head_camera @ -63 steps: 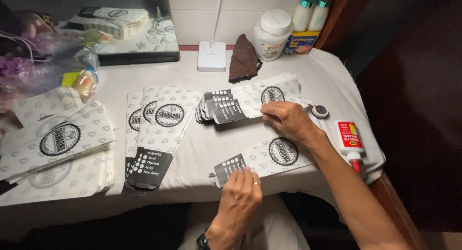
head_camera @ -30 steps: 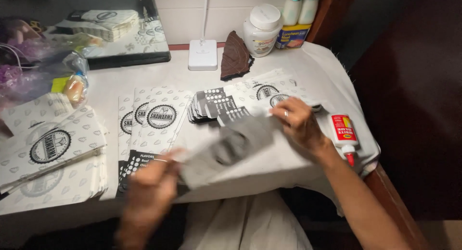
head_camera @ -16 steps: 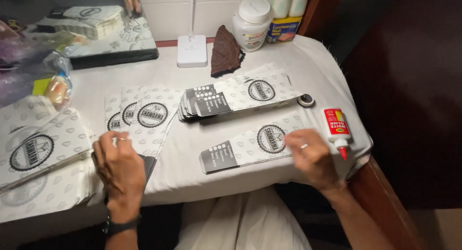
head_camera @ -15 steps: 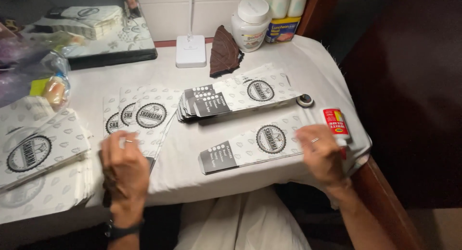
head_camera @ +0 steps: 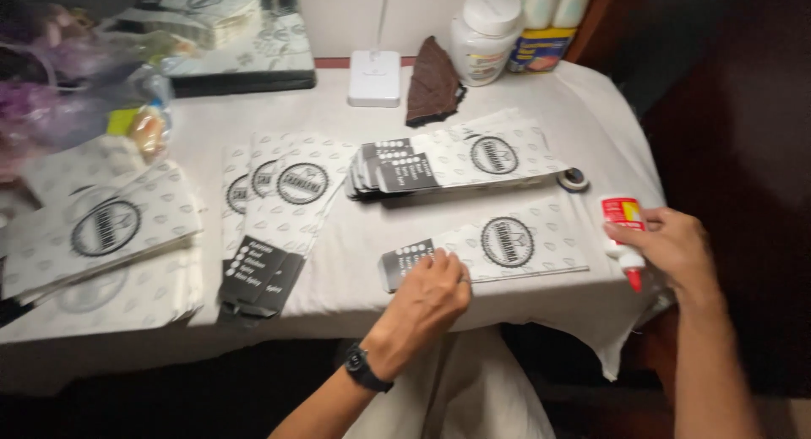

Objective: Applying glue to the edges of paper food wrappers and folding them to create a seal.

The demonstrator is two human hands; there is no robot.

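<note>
The left hand [head_camera: 431,291] rests flat on the dark printed end of a paper bag [head_camera: 498,246], fingers spread and pressing down, gripping nothing. This bag lies alone near the front edge of the table [head_camera: 338,278], its long axis running left to right, slightly tilted, dark end to the left, pale end to the right. The right hand [head_camera: 672,245] is closed around a glue bottle [head_camera: 623,232] at the table's right front corner, red nozzle pointing down and toward the person. Bare cloth shows between the bag and the stack of bags [head_camera: 456,162] behind it, which lies along the same axis. A small tape roll [head_camera: 574,179] sits just beside that stack's right end. Further bags [head_camera: 279,211] lie well apart to the left, long axes running front to back.
</note>
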